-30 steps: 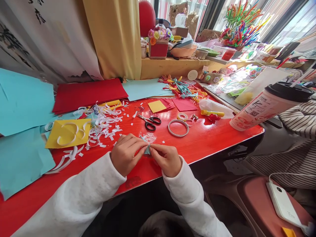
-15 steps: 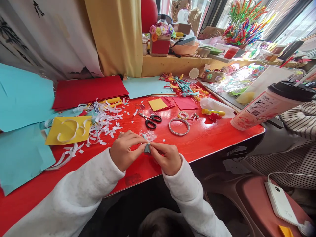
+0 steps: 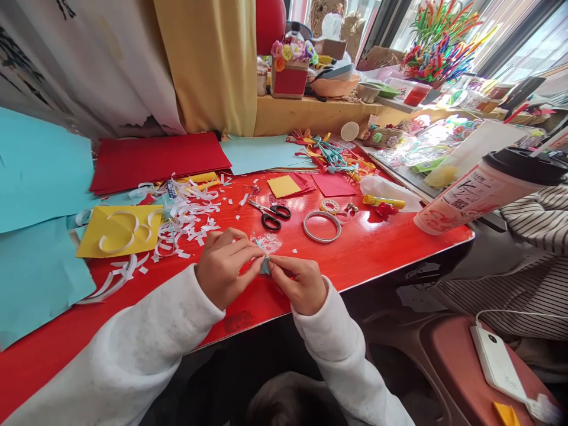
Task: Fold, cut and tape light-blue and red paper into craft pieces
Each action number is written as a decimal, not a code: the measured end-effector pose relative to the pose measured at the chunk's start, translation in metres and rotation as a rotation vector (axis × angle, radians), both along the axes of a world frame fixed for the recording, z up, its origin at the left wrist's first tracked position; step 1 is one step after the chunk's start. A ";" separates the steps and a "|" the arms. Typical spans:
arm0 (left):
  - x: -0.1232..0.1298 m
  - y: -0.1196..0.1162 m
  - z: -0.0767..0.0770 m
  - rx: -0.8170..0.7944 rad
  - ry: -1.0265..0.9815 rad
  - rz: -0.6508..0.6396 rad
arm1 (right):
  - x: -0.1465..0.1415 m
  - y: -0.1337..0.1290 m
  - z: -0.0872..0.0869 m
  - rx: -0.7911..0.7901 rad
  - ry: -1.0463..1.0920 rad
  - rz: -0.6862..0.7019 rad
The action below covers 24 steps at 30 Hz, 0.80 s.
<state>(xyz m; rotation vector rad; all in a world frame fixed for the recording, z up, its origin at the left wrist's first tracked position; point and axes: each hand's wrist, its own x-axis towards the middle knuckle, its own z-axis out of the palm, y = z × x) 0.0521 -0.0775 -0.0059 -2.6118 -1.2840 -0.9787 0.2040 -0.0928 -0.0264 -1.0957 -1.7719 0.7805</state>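
Left forearm (image 3: 142, 337), white-sleeved, reaches in from lower left; right forearm (image 3: 339, 349) from lower right. Left hand (image 3: 228, 266): back upward, knuckles bent, thumb and index pinched. Right hand (image 3: 299, 285): similar pinch, other fingers curled (partly hidden). Fingertips (image 3: 257, 254) nearly meet; wrists (image 3: 202, 296) apart.

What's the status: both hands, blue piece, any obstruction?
Left hand and right hand pinching small blue piece. Piece partly hidden. Nearest tool, scissors, lies beyond, clear of both hands.
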 end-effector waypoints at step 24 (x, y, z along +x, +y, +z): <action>-0.002 -0.001 0.005 -0.083 0.029 -0.021 | 0.000 0.000 0.001 0.010 -0.036 -0.003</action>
